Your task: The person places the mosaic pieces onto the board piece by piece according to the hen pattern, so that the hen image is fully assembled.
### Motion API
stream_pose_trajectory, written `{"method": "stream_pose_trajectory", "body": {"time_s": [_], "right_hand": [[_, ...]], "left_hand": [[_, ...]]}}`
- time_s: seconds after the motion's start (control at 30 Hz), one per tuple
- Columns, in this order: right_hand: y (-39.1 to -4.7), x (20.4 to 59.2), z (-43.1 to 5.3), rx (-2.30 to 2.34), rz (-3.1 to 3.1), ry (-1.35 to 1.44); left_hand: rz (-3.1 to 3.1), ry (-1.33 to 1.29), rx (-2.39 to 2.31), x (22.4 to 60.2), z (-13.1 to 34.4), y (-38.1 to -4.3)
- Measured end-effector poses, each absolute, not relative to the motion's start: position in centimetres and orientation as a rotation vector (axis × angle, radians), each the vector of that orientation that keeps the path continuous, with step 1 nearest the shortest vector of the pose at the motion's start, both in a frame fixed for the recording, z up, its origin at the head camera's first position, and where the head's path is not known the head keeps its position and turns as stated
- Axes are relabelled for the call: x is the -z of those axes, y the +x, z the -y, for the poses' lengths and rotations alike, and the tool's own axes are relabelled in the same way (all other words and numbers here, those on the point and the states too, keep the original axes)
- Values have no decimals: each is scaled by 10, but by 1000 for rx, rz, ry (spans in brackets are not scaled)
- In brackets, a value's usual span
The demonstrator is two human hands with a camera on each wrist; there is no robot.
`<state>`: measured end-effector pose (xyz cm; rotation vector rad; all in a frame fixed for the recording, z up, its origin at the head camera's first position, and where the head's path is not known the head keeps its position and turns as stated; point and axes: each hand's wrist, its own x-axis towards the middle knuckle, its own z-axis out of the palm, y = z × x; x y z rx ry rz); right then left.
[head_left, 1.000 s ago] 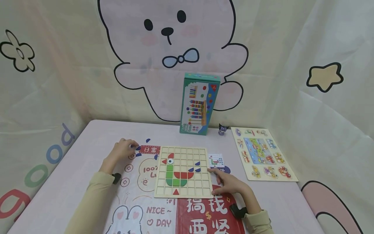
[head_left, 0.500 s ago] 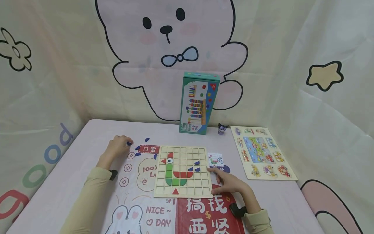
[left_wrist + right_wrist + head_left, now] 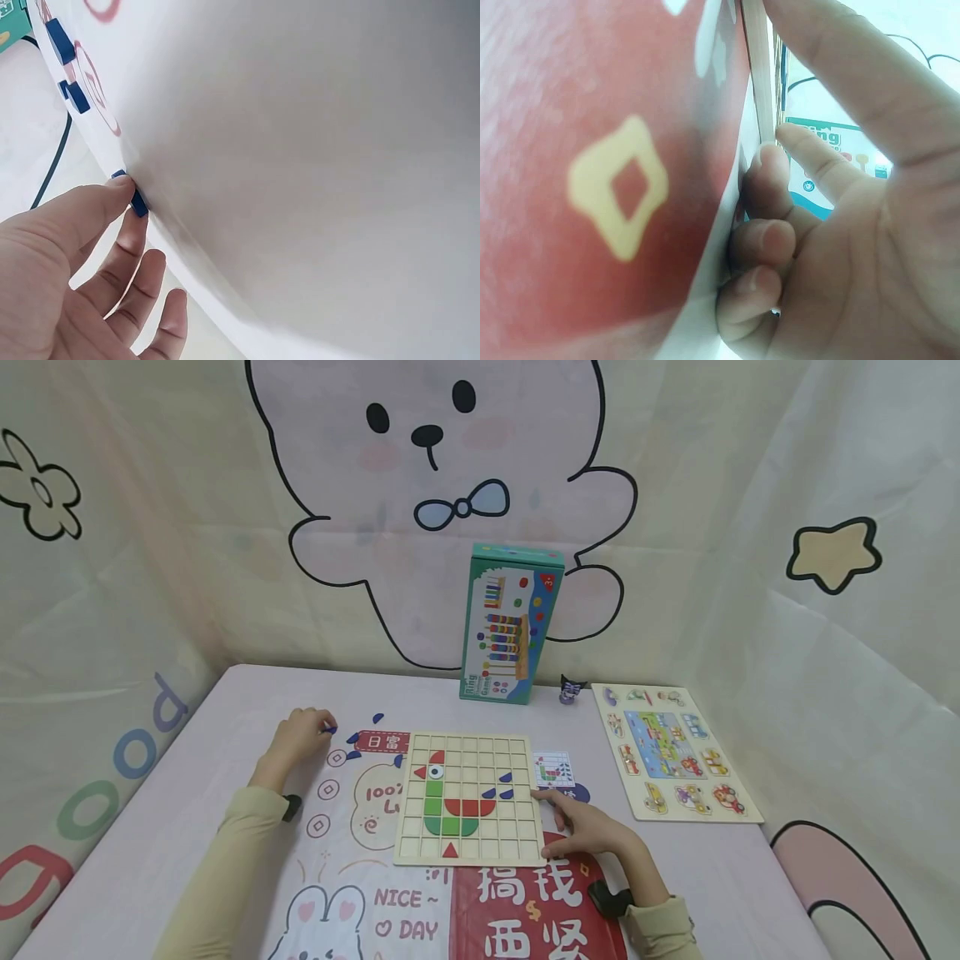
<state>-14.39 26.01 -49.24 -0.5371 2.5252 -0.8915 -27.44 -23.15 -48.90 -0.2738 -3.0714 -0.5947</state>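
At the far left of the head view, my left hand [image 3: 297, 735] pinches a small blue half-round puzzle piece [image 3: 139, 204] between thumb and index finger, close over the tabletop. Its other fingers are spread apart in the left wrist view. A square wooden grid board [image 3: 513, 843] lies in the middle, carrying a bird picture of red, green and blue pieces. My right hand [image 3: 596, 831] touches the board's right edge, index finger higher up and thumb near the lower corner. Loose blue pieces [image 3: 378, 719] lie between my left hand and the board.
A small picture card [image 3: 554, 770] lies just right of the board. A green toy box [image 3: 510, 627] stands at the back, beside a tiny dark figurine [image 3: 570, 690]. Another picture puzzle board [image 3: 667, 789] lies at the right. The table has a printed cloth [image 3: 367, 902].
My left hand has moved left, away from the loose blue pieces, with the blue piece between its fingers, then stopped. The right hand and the board keep their places.
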Motion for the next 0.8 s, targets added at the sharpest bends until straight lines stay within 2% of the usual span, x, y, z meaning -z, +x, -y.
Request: {"method": "stream_pose_trajectory", "body": {"time_s": [0.3, 0.8], "right_hand": [[-143, 492, -259, 905, -2524, -522], [-143, 491, -259, 899, -2518, -511]], "left_hand": [[3053, -269, 593, 489, 225, -265], [2963, -396, 572, 478, 187, -248]]}}
